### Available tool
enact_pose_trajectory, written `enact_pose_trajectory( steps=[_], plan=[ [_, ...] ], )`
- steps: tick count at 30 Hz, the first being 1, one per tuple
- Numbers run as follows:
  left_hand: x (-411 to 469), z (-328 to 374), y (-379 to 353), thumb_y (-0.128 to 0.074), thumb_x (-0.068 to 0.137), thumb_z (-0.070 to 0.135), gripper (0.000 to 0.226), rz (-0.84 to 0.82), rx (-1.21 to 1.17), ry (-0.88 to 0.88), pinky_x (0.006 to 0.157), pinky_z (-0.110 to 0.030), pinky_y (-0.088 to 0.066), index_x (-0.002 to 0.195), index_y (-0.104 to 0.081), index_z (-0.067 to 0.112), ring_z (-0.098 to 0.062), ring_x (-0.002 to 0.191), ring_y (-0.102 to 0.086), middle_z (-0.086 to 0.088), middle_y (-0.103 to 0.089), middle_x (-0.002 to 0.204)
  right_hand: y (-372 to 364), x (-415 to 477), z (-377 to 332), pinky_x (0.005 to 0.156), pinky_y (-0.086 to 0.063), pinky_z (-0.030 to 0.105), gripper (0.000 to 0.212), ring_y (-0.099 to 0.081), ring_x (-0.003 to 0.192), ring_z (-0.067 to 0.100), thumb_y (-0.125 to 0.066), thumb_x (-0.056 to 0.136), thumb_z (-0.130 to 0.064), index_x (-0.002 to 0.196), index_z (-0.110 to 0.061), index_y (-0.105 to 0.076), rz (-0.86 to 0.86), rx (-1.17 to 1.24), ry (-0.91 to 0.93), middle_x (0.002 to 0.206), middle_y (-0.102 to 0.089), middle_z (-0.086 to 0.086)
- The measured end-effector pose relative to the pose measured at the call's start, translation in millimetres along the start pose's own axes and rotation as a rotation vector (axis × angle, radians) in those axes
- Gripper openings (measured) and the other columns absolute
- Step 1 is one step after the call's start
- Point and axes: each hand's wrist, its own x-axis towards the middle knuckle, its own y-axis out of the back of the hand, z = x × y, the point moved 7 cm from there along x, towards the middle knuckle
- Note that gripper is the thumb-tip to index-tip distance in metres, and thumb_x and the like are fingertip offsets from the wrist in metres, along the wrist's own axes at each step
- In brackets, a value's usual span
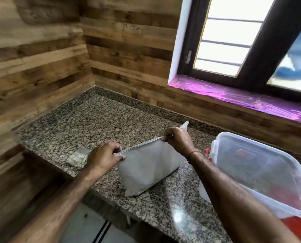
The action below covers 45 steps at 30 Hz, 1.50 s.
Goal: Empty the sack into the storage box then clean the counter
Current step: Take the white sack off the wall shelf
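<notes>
A full white sack (146, 171) stands upright on the speckled granite counter (86, 123). Its stitched top seam runs between my two hands. My left hand (104, 158) pinches the seam's near left end. My right hand (178, 141) pinches the far right end, where a thread seems to be caught between the fingers. To the right sits a clear plastic storage box (262, 174) with its translucent lid on; red shows through and below it.
A small crumpled clear bag (77, 157) lies on the counter left of the sack. Wood-panelled walls close the corner behind. A window with a purple-film sill (242, 99) is at the back right. The counter's front edge drops off below the sack.
</notes>
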Motion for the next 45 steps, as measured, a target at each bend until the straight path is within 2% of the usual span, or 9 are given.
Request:
enact_pose_trajectory(
  steps=[3, 7, 12, 20, 24, 28, 35, 39, 45],
  plan=[
    [5.5, -14.0, 10.5, -0.084, 0.079, 0.043, 0.016, -0.104, -0.084, -0.02, 0.067, -0.026, -0.052, 0.077, -0.072, 0.033, -0.005, 0.078, -0.068, 0.024, -0.069, 0.078, -14.4, -6.2, -28.9, 0.071, -0.052, 0.033, 0.012, -0.069, 0.086, 0.016, -0.085, 0.081, -0.03, 0.082, -0.023, -0.075, -0.023, -0.048, 0.036, 0.087, -0.075, -0.005],
    [19.0, -17.1, 29.5, -0.085, 0.08, 0.032, 0.011, -0.184, -0.257, -0.055, 0.054, -0.019, -0.049, 0.076, -0.077, 0.025, 0.0, 0.054, -0.066, 0.014, -0.073, 0.064, -38.7, -18.2, -78.1, 0.073, -0.058, 0.033, 0.022, -0.072, 0.091, 0.015, -0.08, 0.083, -0.046, 0.096, -0.029, -0.077, -0.08, -0.115, 0.173, 0.098, -0.078, -0.009],
    [36.7, 3.2, 52.1, -0.083, 0.082, 0.023, 0.013, -0.175, -0.489, -0.112, 0.053, -0.013, -0.047, 0.077, -0.076, 0.015, -0.002, 0.059, -0.067, 0.002, -0.077, 0.074, -60.9, -37.3, -127.6, 0.069, -0.055, 0.029, 0.038, -0.071, 0.088, 0.009, -0.075, 0.079, -0.064, 0.1, -0.032, -0.077, -0.099, -0.068, 0.289, 0.098, -0.078, -0.011],
    [28.5, 24.2, 40.8, -0.073, 0.092, 0.026, 0.019, -0.216, -0.848, -0.184, 0.061, -0.021, -0.05, 0.097, -0.076, 0.008, -0.013, 0.068, -0.065, -0.01, -0.075, 0.081, -84.6, -50.5, -137.4, 0.063, -0.054, 0.038, 0.029, -0.065, 0.067, 0.008, -0.079, 0.084, -0.048, 0.08, -0.019, -0.077, -0.217, 0.393, 0.004, 0.074, -0.074, -0.007],
    [10.5, -43.0, 7.2, -0.066, 0.095, 0.033, 0.015, -0.18, -0.785, 0.007, 0.069, -0.035, -0.052, 0.103, -0.075, 0.024, -0.016, 0.079, -0.069, 0.001, -0.078, 0.091, -88.4, -57.4, -125.7, 0.066, -0.047, 0.038, 0.031, -0.059, 0.069, 0.016, -0.077, 0.088, -0.038, 0.081, -0.008, -0.075, -0.237, 0.679, -0.155, 0.078, -0.073, 0.013],
    [-21.2, -47.1, -22.4, -0.077, 0.087, 0.019, 0.014, -0.343, -0.751, -0.105, 0.087, -0.041, -0.061, 0.101, -0.078, 0.019, -0.01, 0.088, -0.074, 0.004, -0.08, 0.095, -90.9, -63.3, -125.9, 0.071, -0.048, 0.035, 0.035, -0.059, 0.076, 0.016, -0.077, 0.088, -0.037, 0.083, -0.003, -0.073, -0.213, 0.823, -0.209, 0.082, -0.069, 0.019],
    [-31.0, -34.1, -6.6, -0.075, 0.085, 0.056, 0.038, 0.083, -0.401, -0.198, 0.052, -0.035, -0.048, 0.067, -0.064, 0.025, -0.006, 0.057, -0.061, 0.012, -0.065, 0.062, -94.2, -64.4, -127.7, 0.079, -0.054, 0.028, 0.022, -0.062, 0.092, 0.013, -0.083, 0.085, -0.03, 0.071, -0.016, -0.073, -0.138, 0.85, -0.231, 0.104, -0.062, 0.002],
    [-30.0, -34.2, -9.8, -0.074, 0.088, 0.041, 0.034, 0.12, -0.415, -0.279, 0.05, -0.036, -0.05, 0.064, -0.058, 0.023, -0.01, 0.055, -0.059, 0.009, -0.06, 0.059, -78.3, -65.8, -120.8, 0.089, -0.059, 0.03, 0.021, -0.06, 0.11, 0.014, -0.086, 0.083, -0.025, 0.067, -0.02, -0.072, -0.014, 0.734, -0.218, 0.117, -0.056, 0.002],
    [-30.0, -36.9, -20.2, -0.079, 0.086, 0.025, 0.026, 0.078, -0.378, -0.297, 0.053, -0.009, -0.041, 0.07, -0.06, 0.031, 0.001, 0.06, -0.059, 0.014, -0.063, 0.065, -28.0, -55.3, -60.0, 0.095, -0.059, 0.032, 0.02, -0.06, 0.115, 0.016, -0.088, 0.079, -0.026, 0.077, -0.011, -0.076, 0.207, 0.616, -0.36, 0.119, -0.054, -0.003]
  ],
)
